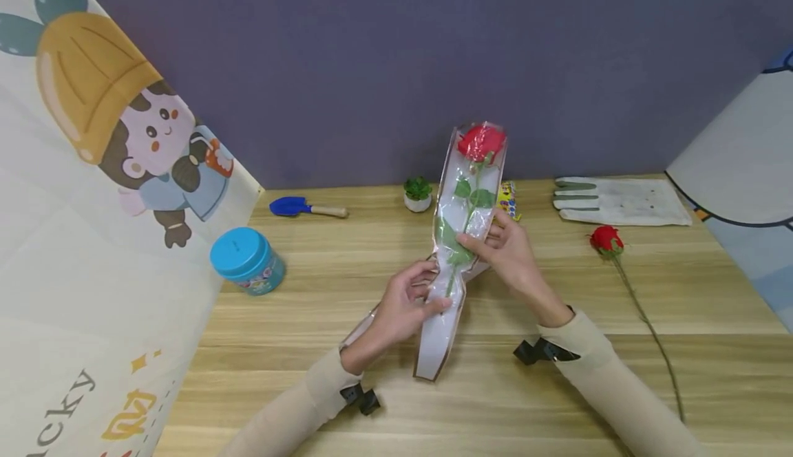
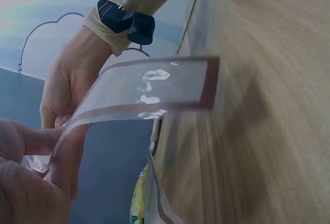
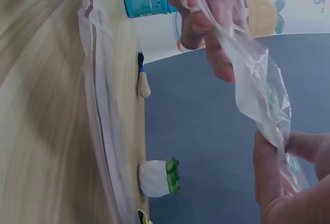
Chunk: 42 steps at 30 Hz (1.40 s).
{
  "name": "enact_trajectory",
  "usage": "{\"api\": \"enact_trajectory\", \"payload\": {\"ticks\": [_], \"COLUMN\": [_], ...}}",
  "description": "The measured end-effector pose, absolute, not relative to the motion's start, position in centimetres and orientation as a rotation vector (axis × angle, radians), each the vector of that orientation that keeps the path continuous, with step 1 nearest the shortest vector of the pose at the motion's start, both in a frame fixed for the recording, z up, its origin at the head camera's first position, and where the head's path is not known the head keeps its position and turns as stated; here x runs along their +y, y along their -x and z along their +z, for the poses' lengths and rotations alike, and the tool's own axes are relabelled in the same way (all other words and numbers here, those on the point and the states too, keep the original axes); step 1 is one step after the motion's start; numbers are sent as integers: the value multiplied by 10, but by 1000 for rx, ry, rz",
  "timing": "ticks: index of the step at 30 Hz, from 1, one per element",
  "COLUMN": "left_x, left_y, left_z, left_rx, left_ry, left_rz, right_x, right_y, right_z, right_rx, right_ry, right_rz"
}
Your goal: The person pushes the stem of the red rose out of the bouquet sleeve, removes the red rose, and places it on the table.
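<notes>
A red rose (image 1: 481,143) with green leaves lies inside a clear flower sleeve (image 1: 429,357) that has a white back and brown edges. The sleeve is held raised and tilted over the table, pinched in at its lower middle. There my left hand (image 1: 403,302) grips it, thumb across the front. Higher up, my right hand (image 1: 511,250) pinches the right edge between thumb and fingers. In the left wrist view the sleeve's lower end (image 2: 180,84) sticks out from the left fingers. Under the hands another sleeve (image 3: 100,105) lies on the table, partly hidden.
A second red rose (image 1: 607,239) with a long stem lies at the right, below a glove (image 1: 632,201). Along the back are a small potted plant (image 1: 418,195), a yellow packet (image 1: 508,199) and a blue trowel (image 1: 303,206). A blue jar (image 1: 248,261) stands at left.
</notes>
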State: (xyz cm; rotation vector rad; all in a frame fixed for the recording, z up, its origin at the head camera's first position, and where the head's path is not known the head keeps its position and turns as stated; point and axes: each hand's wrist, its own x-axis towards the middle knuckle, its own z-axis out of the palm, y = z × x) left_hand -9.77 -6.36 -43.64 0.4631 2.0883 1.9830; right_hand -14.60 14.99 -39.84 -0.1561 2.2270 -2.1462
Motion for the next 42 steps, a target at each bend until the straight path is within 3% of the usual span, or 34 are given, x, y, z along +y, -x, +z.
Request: {"api": "enact_trajectory", "payload": {"ticks": [28, 42], "left_x": [-69, -69], "left_y": [108, 107], "left_z": [-434, -434], "left_rx": [2106, 2125], "left_ry": [-340, -440], "left_rz": [2066, 1986], "right_x": [126, 132], "right_y": [130, 135], "right_z": [-411, -412], "right_rx": [2347, 2347], "right_ry": [241, 192], "right_rz": [-2038, -2081]}}
